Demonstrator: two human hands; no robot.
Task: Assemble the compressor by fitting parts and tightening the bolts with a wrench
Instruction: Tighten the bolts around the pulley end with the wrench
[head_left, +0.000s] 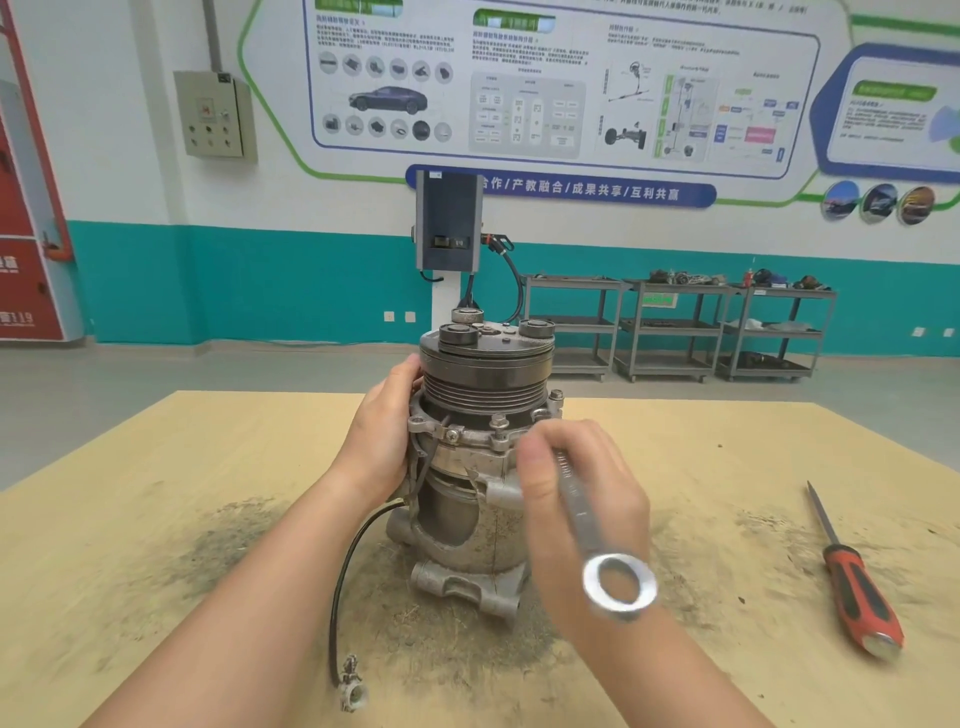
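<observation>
Head view: the left hand (382, 431) presses open against the upright compressor (478, 447) on the surface (156, 493), just right of it the right hand (576, 499) grips a wrench (592, 525) by a bolt (500, 423), a screwdriver (852, 577) lying well right.

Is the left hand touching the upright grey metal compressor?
Touching: the head view shows the left hand cupped against the side of the grey metal compressor, with no gap.

Wrench (582, 512) head hidden behind right hand (576, 499); ring end blurred
</observation>
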